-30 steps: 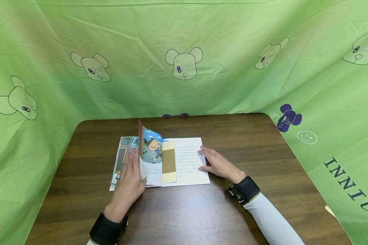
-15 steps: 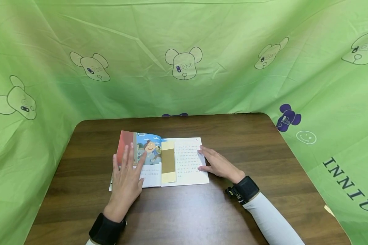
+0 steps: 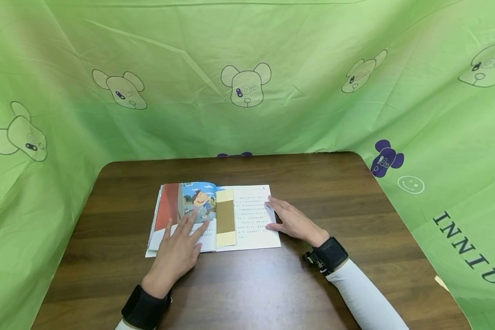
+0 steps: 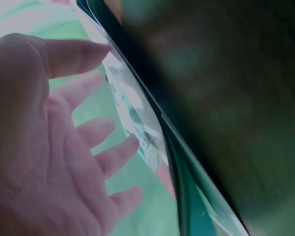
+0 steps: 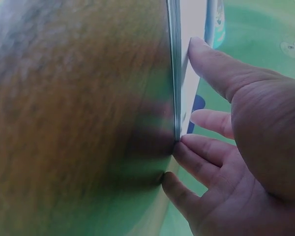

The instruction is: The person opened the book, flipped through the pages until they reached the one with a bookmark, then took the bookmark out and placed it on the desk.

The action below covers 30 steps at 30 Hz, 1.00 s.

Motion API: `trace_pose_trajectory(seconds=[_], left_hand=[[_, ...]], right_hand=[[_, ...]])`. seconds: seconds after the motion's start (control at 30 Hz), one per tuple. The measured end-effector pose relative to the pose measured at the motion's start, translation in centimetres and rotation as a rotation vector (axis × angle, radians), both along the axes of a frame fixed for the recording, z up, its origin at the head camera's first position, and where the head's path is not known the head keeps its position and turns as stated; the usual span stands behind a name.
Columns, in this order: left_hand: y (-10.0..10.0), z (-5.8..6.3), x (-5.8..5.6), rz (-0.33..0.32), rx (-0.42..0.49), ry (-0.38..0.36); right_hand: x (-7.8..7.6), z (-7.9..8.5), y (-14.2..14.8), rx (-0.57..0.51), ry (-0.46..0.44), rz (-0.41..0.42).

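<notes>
An illustrated book (image 3: pixel 249 220) lies spread on the wooden table. Its left page (image 3: pixel 167 204) carries a colour picture, and the right page holds printed lines. Along the fold runs a tan and cream strip (image 3: pixel 226 217); I cannot tell whether it is loose or printed. My left hand (image 3: pixel 176 256) rests on the lower part of the left page with fingers spread and straight. The left wrist view shows the same hand's fingertips at the page (image 4: pixel 137 98). At the book's right edge, my right hand (image 3: pixel 294 220) rests with its thumb and fingertips touching the page edge (image 5: pixel 175 73).
The brown wooden table (image 3: pixel 334 192) extends around the book on all sides. A green cloth (image 3: pixel 181 123) with cartoon bear heads hangs behind and beside it. A small pale object (image 3: pixel 442 283) is at the table's right edge.
The page that stood upright by the left hand has come down flat to the left, showing its whole picture. The left hand then slid right and lower. The right hand stayed put.
</notes>
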<state>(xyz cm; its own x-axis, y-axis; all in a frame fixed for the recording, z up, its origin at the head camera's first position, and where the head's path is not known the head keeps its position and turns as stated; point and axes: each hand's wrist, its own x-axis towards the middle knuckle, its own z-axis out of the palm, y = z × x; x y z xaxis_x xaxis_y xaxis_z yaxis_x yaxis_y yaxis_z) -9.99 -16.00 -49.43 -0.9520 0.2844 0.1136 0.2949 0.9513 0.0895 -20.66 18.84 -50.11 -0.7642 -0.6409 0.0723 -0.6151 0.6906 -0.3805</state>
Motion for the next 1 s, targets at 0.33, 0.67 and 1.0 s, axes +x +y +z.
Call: trace_pose_trajectory(seconds=[0.33,0.67,1.0], left_hand=[[0.5,-0.1,0.5,0.086,0.115,-0.241],[1.1,0.2,0.5,0.136,0.118,-0.338],[1.2,0.2,0.5,0.148,0.120,-0.340]], right_hand=[[-0.2,-0.1,-0.1,-0.013,-0.009,-0.008],[-0.5,0.5,-1.4,-0.049,0.014,-0.084],[-1.1,1.5,-5.0,-0.286,-0.194,-0.215]])
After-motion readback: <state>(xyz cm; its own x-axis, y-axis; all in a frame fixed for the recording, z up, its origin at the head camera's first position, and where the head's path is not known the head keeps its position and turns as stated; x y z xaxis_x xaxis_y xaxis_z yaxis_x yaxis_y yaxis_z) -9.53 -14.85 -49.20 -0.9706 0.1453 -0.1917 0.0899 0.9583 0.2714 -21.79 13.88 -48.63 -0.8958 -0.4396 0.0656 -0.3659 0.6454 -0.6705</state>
